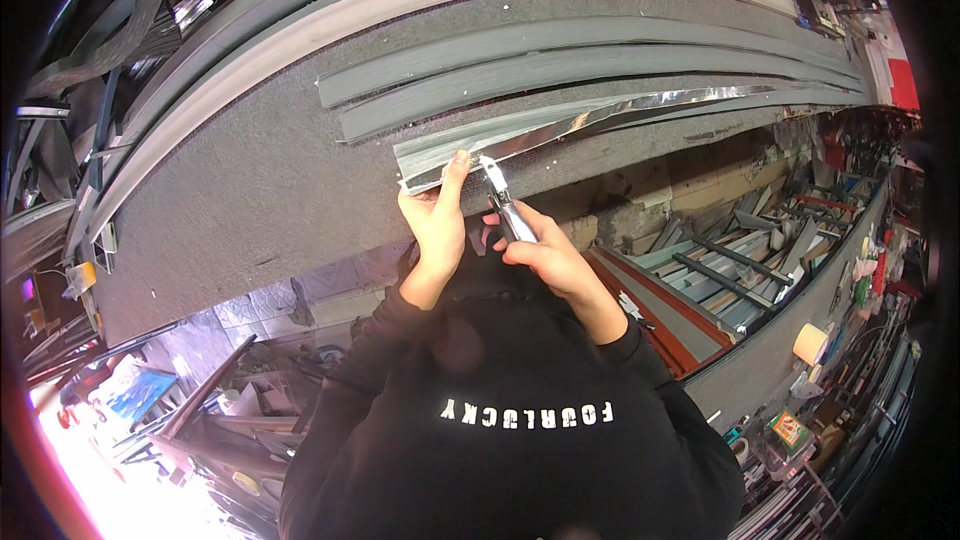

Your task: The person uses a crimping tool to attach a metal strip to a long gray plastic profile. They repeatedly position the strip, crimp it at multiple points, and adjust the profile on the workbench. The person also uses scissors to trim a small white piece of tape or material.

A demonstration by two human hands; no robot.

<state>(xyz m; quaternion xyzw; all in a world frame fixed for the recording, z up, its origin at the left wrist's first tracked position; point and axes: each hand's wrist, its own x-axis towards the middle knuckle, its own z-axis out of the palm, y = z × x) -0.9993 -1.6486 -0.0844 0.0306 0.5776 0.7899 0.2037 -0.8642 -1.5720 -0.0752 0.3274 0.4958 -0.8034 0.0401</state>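
Observation:
My left hand grips the near left end of a long grey profile, its thumb pressed on top and its other fingers underneath. Along this profile runs a shiny, mirror-like strip, its near end close to my left thumb. In my right hand is a pliers-like hand tool with a bright metal head and a silver-and-dark handle. The tool's tip meets the strip's near end, just right of my left thumb; whether its jaws are closed on the strip I cannot tell.
Two more grey profiles lie farther back on the dark, carpet-like worktop, with a long pale profile behind them. Below right stands a rack full of offcuts. A yellowish tape roll sits on a ledge beyond it.

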